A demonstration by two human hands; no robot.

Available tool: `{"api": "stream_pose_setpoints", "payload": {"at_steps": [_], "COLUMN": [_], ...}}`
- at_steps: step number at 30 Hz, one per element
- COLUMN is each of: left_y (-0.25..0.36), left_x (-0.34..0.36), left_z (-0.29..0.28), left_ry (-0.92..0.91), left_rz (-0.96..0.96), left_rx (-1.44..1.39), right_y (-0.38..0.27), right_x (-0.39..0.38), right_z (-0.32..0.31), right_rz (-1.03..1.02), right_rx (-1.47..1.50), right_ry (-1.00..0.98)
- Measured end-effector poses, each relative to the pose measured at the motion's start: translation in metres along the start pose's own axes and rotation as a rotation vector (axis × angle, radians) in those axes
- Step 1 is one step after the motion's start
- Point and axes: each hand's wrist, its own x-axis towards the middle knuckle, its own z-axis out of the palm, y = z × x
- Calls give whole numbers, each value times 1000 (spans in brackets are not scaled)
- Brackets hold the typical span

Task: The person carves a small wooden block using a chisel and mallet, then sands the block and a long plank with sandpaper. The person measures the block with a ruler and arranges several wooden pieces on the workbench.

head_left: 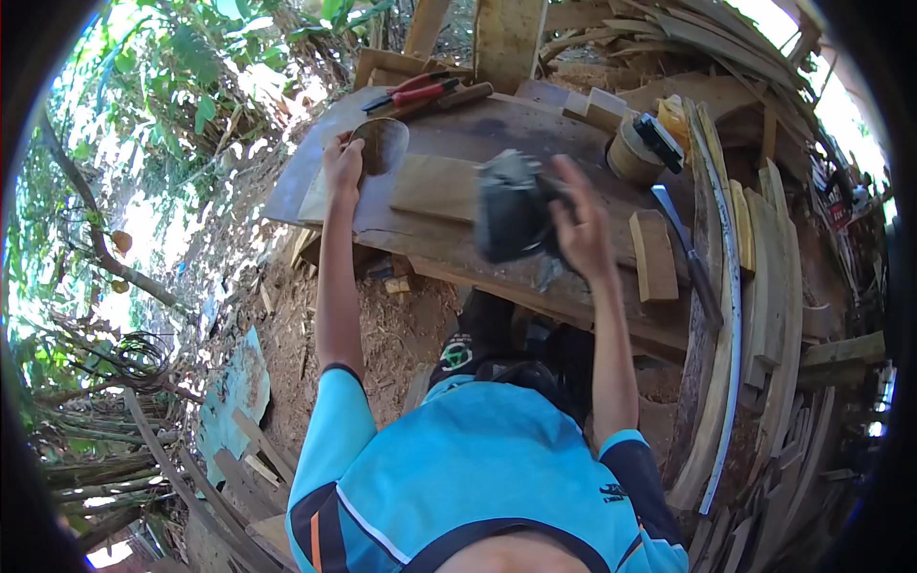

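Spanning the upper middle of the view, a dark wooden workbench (449,244) is seen, with stacked planks (764,315) piled at its right. A flat wooden board (435,186) is laid on the bench. A dark, blurred power tool (511,205) is gripped by the right hand (578,229), fingers closed around it, just right of the board. A round wooden disc (382,143) is steadied by the left hand (342,164), fingers curled at its edge. Red-handled pliers (420,92) are laid beyond the disc.

An outdoor woodworking spot: a rough plank bench (449,229), stacked timber offcuts (764,315), pliers (420,93), trees (143,105) around.
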Motion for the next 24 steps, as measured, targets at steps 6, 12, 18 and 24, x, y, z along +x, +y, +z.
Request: {"api": "stream_pose_setpoints", "payload": {"at_steps": [6, 12, 18, 24], "left_y": [-13, -2, -13, 12], "left_x": [24, -43, -36, -30], "left_z": [24, 37, 28, 44], "left_ry": [39, -761, -935, -1024], "left_rz": [368, 817, 716, 769], "left_rx": [860, 901, 1023, 1045], "right_y": [80, 77, 21, 10], "right_x": [19, -6, -41, -71], "right_z": [-42, 44, 55, -8], "right_rz": [105, -62, 14, 109], "right_rx": [-513, -810, 34, -22], "right_ry": [120, -189, -441, -231]}}
